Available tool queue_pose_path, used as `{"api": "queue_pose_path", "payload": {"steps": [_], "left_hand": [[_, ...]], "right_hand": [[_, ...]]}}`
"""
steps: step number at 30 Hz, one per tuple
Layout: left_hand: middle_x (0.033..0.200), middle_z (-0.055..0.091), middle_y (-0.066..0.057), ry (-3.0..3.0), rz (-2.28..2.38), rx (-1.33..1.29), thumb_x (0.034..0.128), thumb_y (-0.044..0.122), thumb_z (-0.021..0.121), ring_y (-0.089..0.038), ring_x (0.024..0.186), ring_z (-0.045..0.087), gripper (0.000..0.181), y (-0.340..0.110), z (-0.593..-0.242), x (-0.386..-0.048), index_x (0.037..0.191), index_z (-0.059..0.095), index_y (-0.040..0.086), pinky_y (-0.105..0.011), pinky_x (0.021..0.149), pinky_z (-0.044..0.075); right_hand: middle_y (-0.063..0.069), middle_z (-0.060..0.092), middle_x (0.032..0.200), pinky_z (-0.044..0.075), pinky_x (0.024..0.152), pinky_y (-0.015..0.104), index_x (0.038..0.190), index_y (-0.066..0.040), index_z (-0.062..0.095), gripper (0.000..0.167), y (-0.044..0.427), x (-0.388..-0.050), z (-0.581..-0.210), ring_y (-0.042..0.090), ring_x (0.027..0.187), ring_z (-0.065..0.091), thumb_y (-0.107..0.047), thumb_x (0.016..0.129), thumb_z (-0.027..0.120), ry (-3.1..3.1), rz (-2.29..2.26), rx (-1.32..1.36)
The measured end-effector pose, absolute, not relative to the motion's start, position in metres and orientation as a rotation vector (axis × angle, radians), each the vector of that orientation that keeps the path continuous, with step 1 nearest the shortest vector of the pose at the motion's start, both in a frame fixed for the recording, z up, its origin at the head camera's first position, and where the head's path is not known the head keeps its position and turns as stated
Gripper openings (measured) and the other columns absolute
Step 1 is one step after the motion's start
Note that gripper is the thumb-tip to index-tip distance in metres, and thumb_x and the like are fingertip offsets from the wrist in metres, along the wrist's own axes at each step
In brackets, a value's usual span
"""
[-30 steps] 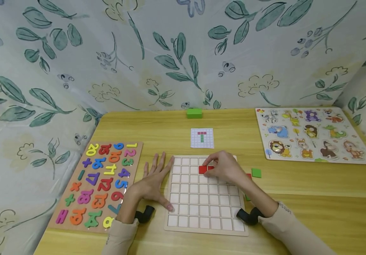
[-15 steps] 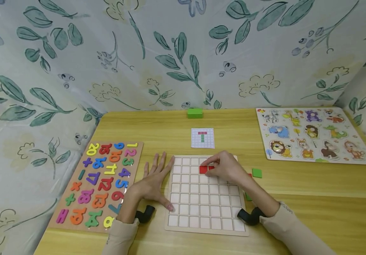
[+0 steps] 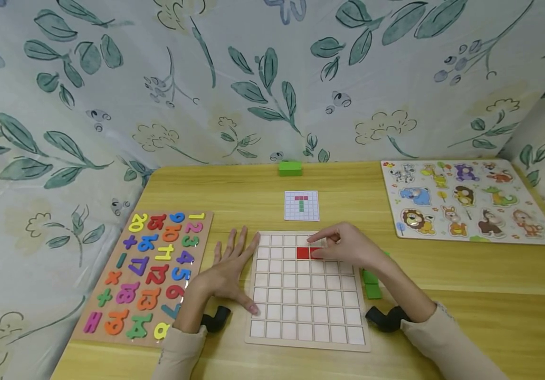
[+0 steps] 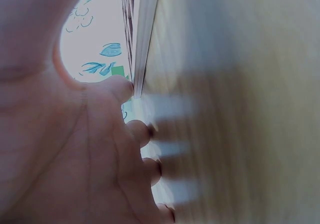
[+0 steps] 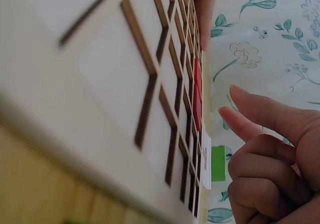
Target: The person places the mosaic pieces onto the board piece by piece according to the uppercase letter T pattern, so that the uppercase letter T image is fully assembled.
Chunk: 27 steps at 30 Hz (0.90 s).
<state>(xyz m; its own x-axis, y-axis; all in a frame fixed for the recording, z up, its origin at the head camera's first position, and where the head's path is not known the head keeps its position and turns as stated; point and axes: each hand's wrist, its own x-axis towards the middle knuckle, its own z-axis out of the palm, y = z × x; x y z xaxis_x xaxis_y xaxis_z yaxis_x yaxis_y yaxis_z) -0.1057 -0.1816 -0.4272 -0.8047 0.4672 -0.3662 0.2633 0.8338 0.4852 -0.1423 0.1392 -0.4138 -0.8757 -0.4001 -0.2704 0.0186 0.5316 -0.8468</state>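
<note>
A pale wooden grid board [image 3: 296,301] lies on the table with two red tiles [image 3: 303,253] side by side in its second row. The left hand [image 3: 227,274] is spread flat, with fingertip and thumb against the board's left edge. Over the upper right of the board is the right hand [image 3: 348,248], its thumb and index finger apart with nothing between them. In the right wrist view the right hand [image 5: 275,154] stands off the red tiles [image 5: 198,96], its other fingers folded. A card [image 3: 301,206] showing a red and green T lies behind the board.
A number puzzle [image 3: 146,279] lies at the left and an animal puzzle [image 3: 467,203] at the back right. Behind the card stands a green block [image 3: 290,169]. Green tiles [image 3: 372,285] lie beside the board's right edge, partly under the right arm.
The right hand has let go of the left red tile and moved right, its thumb and index finger parting. The left hand has stayed still.
</note>
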Motion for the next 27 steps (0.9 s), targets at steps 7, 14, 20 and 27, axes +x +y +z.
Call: {"api": "queue_pose_path", "payload": {"steps": [7, 14, 20, 27], "left_hand": [[0.17, -0.027, -0.015, 2.528, 0.556, 0.537, 0.0563, 0.051, 0.1, -0.039, 0.156, -0.031, 0.156, -0.18, -0.428, -0.106, 0.167, -0.006, 0.021, -0.071, 0.121, -0.019], [0.171, -0.026, -0.016, 2.53, 0.573, 0.537, 0.056, 0.05, 0.1, -0.041, 0.156, -0.03, 0.156, -0.181, -0.428, -0.106, 0.168, -0.005, 0.02, -0.072, 0.121, -0.017], [0.171, -0.024, -0.017, 2.535, 0.561, 0.533, 0.0564, 0.051, 0.1, -0.041, 0.156, -0.029, 0.156, -0.181, -0.427, -0.106, 0.168, -0.004, 0.02, -0.072, 0.121, -0.017], [0.171, -0.025, -0.016, 2.529, 0.571, 0.524, 0.0559, 0.05, 0.1, -0.041, 0.156, -0.029, 0.156, -0.181, -0.427, -0.106, 0.168, -0.004, 0.02, -0.072, 0.121, -0.017]], "right_hand": [[-0.003, 0.036, 0.064, 0.029, 0.052, 0.025, 0.12, -0.01, 0.076, 0.031, 0.187, -0.133, -0.409, 0.011, 0.055, 0.034, -0.028, 0.094, 0.077, 2.426, -1.225, -0.253], [-0.003, 0.036, 0.065, 0.029, 0.051, 0.025, 0.114, -0.01, 0.077, 0.024, 0.226, -0.12, -0.415, 0.008, 0.056, 0.032, -0.02, 0.093, 0.078, 2.482, -1.191, -0.266], [-0.005, 0.034, 0.063, 0.029, 0.05, 0.025, 0.116, -0.008, 0.076, 0.027, 0.244, -0.118, -0.42, 0.006, 0.055, 0.031, -0.018, 0.092, 0.079, 2.46, -1.18, -0.301], [-0.005, 0.038, 0.062, 0.03, 0.049, 0.022, 0.114, -0.011, 0.077, 0.024, 0.248, -0.12, -0.422, 0.005, 0.053, 0.032, -0.019, 0.092, 0.078, 2.404, -1.164, -0.281]]}}
